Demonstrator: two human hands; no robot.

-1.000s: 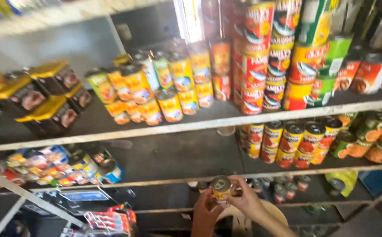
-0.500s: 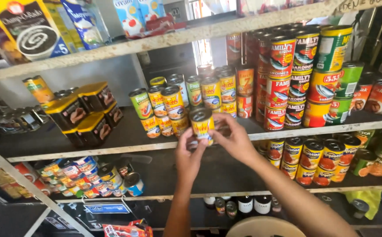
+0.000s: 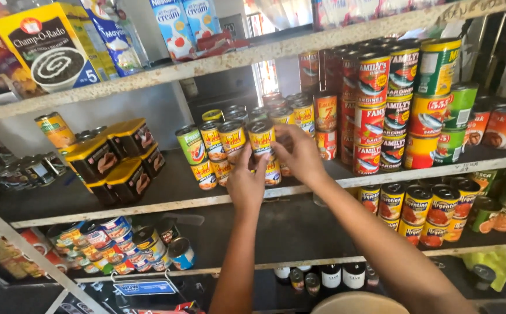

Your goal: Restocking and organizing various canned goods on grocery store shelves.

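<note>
both hands (image 3: 276,166) cover yellow can's (image 3: 261,138) lower label.

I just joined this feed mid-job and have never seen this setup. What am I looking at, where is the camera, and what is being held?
There is no machine here: a person works with two bare hands, and the one picture comes from a camera on their head, looking at shop shelves. The left hand and right hand together hold a yellow-labelled can, upper tier, at the front of a stacked cluster of similar cans on the middle shelf. Yellow-lidded boxes stand to the left, tall red can stacks to the right.
</note>
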